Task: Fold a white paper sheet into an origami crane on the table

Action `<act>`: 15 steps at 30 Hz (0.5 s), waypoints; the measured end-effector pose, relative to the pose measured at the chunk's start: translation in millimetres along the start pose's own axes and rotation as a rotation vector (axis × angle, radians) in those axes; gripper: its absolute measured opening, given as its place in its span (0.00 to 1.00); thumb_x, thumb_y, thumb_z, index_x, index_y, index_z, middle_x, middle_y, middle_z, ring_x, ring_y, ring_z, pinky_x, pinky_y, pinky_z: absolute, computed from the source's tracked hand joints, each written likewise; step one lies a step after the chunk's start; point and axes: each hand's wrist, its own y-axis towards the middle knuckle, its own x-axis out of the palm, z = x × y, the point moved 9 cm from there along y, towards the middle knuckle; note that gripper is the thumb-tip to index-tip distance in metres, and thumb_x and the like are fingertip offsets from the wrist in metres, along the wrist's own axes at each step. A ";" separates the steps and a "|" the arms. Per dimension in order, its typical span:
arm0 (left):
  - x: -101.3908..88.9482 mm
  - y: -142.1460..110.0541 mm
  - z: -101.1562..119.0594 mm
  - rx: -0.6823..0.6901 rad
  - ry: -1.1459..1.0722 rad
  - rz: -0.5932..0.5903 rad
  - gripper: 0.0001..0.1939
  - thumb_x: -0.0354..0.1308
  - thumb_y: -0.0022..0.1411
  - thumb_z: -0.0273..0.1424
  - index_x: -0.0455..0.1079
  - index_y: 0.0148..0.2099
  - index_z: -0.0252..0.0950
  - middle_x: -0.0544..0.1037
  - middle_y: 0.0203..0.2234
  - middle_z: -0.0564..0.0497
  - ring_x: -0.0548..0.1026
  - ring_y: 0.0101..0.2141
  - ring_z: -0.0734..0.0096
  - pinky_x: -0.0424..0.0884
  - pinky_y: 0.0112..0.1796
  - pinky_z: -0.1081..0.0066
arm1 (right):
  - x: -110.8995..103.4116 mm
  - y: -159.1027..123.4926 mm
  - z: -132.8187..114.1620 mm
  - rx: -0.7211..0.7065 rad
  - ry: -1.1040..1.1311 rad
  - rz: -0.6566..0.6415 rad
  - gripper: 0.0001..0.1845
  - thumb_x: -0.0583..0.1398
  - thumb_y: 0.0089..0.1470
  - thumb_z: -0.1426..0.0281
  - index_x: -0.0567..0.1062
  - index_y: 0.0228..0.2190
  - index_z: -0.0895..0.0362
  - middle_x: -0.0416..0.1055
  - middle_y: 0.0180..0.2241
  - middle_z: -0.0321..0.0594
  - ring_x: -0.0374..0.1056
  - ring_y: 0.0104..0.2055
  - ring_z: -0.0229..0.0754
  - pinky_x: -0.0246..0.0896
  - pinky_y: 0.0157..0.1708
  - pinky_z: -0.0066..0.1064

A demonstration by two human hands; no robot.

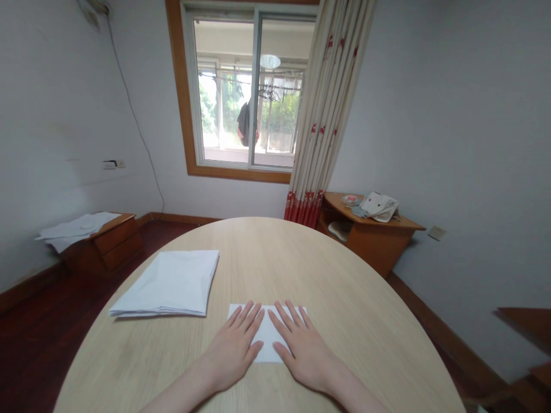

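Currently, the left hand [232, 353] and the right hand [305, 355] both lie open, palms down and fingers spread, gripping nothing. Both rest on a white paper sheet [267, 344], which lies flat on the near part of an oval light-wood table [275, 258], lengthwise across the gap between the hands and partly covered by them. To the left, apart from the hands and untouched, sits a stack of folded white paper [166, 284]. Beyond the table at far left stands a low wooden cabinet [116, 241] bearing loose white sheets [77, 229]. At far right, a wooden corner unit [370, 241] holds a white fabric item [379, 206]. A red-patterned curtain [331, 109] hangs beside the window [253, 92] in the far wall.
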 end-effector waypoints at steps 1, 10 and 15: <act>1.0 0.1 -0.7 -0.010 0.003 -0.012 0.27 0.40 0.73 0.38 0.45 0.69 0.36 0.51 0.66 0.45 0.47 0.65 0.59 0.53 0.61 0.54 | -0.3 0.0 1.2 0.008 0.006 -0.007 0.31 0.46 0.65 0.59 0.44 0.65 0.50 0.36 0.68 0.38 0.29 0.69 0.54 0.31 0.64 0.57; 0.9 -1.5 -6.0 -0.102 -0.006 -0.034 0.27 0.42 0.72 0.41 0.45 0.69 0.43 0.47 0.67 0.46 0.44 0.65 0.52 0.50 0.60 0.47 | -0.5 -1.6 16.1 0.098 0.040 -0.039 0.36 0.45 0.61 0.46 0.46 0.65 0.46 0.34 0.68 0.39 0.24 0.68 0.56 0.28 0.64 0.56; -4.9 -4.4 -7.9 -0.085 -0.046 -0.032 0.28 0.43 0.71 0.43 0.44 0.69 0.44 0.46 0.67 0.44 0.45 0.65 0.51 0.51 0.60 0.47 | -1.4 -1.8 22.9 0.123 0.048 -0.017 0.40 0.48 0.58 0.44 0.48 0.65 0.49 0.34 0.68 0.43 0.25 0.68 0.56 0.30 0.65 0.54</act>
